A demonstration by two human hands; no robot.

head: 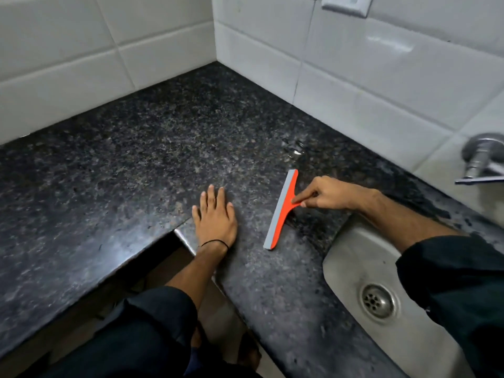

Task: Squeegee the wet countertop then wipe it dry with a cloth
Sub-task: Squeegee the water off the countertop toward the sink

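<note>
Head view: dark speckled granite countertop (136,159), L-shaped, running into a corner of white wall tiles (109,50). Left hand (215,219) lies palm down on the stone just behind the front edge, at the inner corner where the two runs meet; fingers are straight and slightly spread, pointing toward the back wall. A thin black band (215,242) is on that wrist. Right hand (324,195) reaches in from the sink side and grips the short handle of an orange squeegee (282,211), fingers curled round it and the index finger laid along the handle toward the blade. The squeegee sits between the two hands. Its grey blade strip faces the left hand and its long bar runs from near the front edge toward the back wall. The bar looks to be resting on the stone, though contact along its whole length cannot be told. A small puddle (294,148) glints on the countertop beyond the far end of the bar, near the back edge, apart from the squeegee. A stainless steel sink (354,268) is set into the right end, its drain (379,301) showing, with the right forearm crossing above its rim. A metal tap (482,159) sticks out from the tiles at the far right. A wall socket (345,5) is at the top. Both arms have dark sleeves.
</note>
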